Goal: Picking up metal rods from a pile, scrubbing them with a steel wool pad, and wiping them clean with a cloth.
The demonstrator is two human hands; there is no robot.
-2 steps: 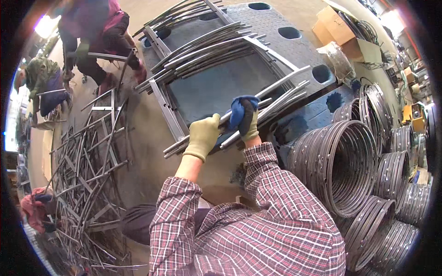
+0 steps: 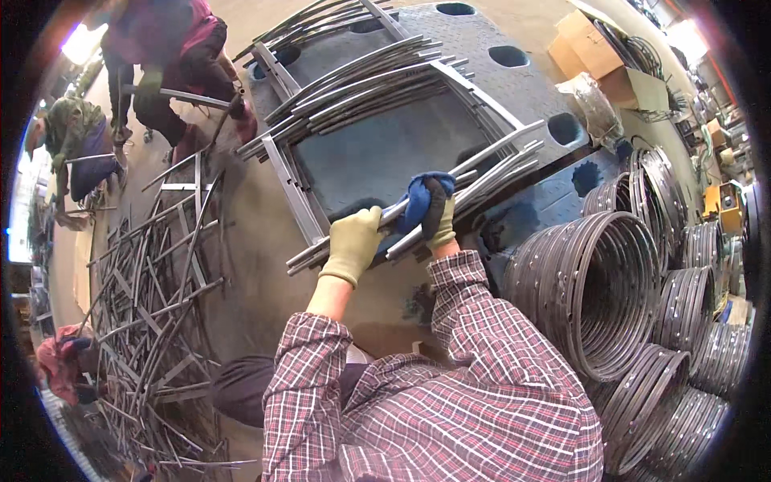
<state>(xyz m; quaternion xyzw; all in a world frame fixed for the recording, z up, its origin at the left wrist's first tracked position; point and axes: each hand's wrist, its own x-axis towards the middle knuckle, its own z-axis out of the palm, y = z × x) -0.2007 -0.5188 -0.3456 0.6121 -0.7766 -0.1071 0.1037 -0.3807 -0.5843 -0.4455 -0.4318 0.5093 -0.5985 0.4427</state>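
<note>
My left hand, in a yellow-green glove, is closed round the near metal tube of a frame. My right hand, in a glove with dark patches, presses a blue cloth round the same tube, a little farther right. Several more tubes lie close alongside. The tubes belong to stacked metal frames with flat crossbars and slightly bowed rods. These rest on a blue-grey plastic pallet with oval holes. The fingers of my right hand are partly hidden by the cloth.
Coils of dark metal rings stand close to my right arm. A tangled heap of metal frames covers the floor at left. Two people work beyond it, one holding a metal frame. An opened cardboard box sits at far right.
My right hand and the blue cloth have shifted very slightly to the right. The left hand keeps its grip on the tube.
</note>
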